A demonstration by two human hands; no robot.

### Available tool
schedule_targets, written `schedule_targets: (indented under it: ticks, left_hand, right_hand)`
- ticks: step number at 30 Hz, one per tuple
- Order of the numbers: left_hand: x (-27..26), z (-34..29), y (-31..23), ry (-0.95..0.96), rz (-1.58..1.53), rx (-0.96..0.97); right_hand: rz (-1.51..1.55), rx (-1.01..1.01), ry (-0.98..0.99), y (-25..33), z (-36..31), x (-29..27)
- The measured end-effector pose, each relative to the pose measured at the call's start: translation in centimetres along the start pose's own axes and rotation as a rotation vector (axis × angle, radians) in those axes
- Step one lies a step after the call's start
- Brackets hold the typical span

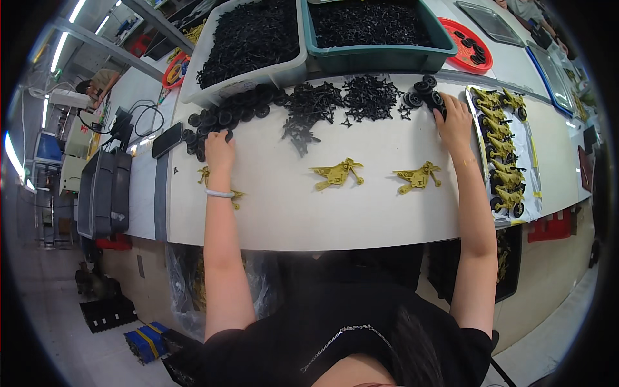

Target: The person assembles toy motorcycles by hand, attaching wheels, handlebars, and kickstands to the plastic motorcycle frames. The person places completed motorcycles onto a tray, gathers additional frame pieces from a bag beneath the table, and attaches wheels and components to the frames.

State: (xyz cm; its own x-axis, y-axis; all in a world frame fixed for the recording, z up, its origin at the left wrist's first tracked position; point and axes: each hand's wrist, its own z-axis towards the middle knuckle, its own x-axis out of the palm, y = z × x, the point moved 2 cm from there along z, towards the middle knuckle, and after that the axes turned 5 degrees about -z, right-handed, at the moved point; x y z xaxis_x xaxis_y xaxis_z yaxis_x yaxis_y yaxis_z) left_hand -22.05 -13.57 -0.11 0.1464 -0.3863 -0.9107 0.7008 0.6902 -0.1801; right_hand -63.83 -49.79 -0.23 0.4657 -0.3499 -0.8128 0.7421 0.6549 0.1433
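Observation:
My left hand [220, 152] is closed at the near side of a heap of black toy wheels [224, 118]; a dark wheel edge shows at its fingertips, the rest is hidden by the hand. On the right, my right hand [456, 122] has its fingers curled round a black wheel at the edge of a smaller wheel pile [423, 86]. Yellow toy motorcycle bodies lie on the white table: one in the middle [338, 173], one on the right [419, 177], and one partly covered by my left forearm [238, 197].
Loose black small parts [371, 98] lie along the table's back. Behind them stand a white bin [293, 69] and a teal bin [387, 61] of black pieces. A tray [532, 187] of yellow motorcycles with wheels sits right. Red dishes [480, 64] and a phone-like black slab [167, 140] lie farther out.

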Motion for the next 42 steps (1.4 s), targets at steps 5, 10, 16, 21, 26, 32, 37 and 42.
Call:
schedule_targets:
  ticks: [5,10,16,21,26,32,37,42]
  left_hand:
    - [-1.0,-2.6,-1.4,0.056,-0.185,0.025]
    - [-3.0,-5.7,-4.3,0.164,-0.431,0.023]
    - [-5.2,-12.1,-11.7,0.202,-0.821,0.141]
    - [-4.7,-14.0,-15.7,0.256,-0.867,0.173]
    - [-4.1,-14.2,-16.3,0.311,-0.846,0.146]
    - [-3.6,-14.8,-16.2,0.257,-0.696,0.263]
    - [-3.8,-14.7,-16.4,0.259,-0.704,0.249]
    - [-3.8,-14.7,-16.3,0.269,-0.713,0.23]
  right_hand:
    - [-0.018,0.047,0.166,-0.3,1.5,1.2]
    - [0.049,-0.025,0.179,-0.5,1.3,0.2]
    - [0.614,-0.105,0.181,10.1,-4.1,-6.6]
    - [0.716,-0.223,0.405,15.9,-10.2,-7.3]
    - [0.735,-0.182,0.459,16.0,-11.0,-6.4]
    - [0.756,-0.187,0.44,16.0,-11.2,-6.4]
    - [0.757,-0.196,0.424,15.9,-11.4,-6.3]
    - [0.75,-0.212,0.401,16.1,-11.4,-6.2]
